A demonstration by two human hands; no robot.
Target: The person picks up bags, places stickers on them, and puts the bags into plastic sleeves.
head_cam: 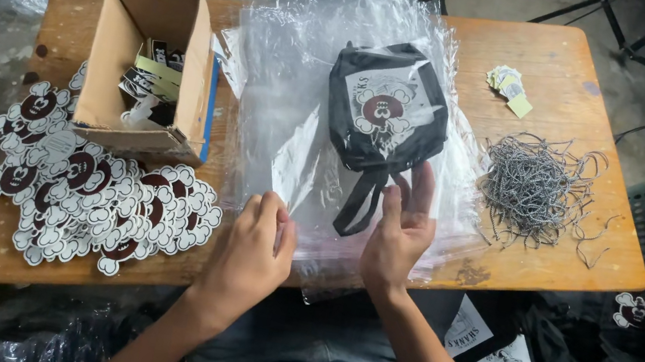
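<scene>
Plastic sleeve (pixel 297 72) lies on top of a clear stack at mid-table, with a folded black bag (pixel 387 109) inside it. Left hand (pixel 252 249) pinches the sleeve's near edge, fingers curled shut on the film. Right hand (pixel 399 230) rests flat on the sleeve by the bag's strap, fingers extended, gripping nothing. Outward: cardboard box (pixel 151 69) to the left, flower-shaped cutouts (pixel 84 198) below it, tangle of grey cords (pixel 535 190) right, on wooden table (pixel 584 76).

Bare forearms, no rings or watch; blue sleeve edge at right arm, grey-blue trousers
</scene>
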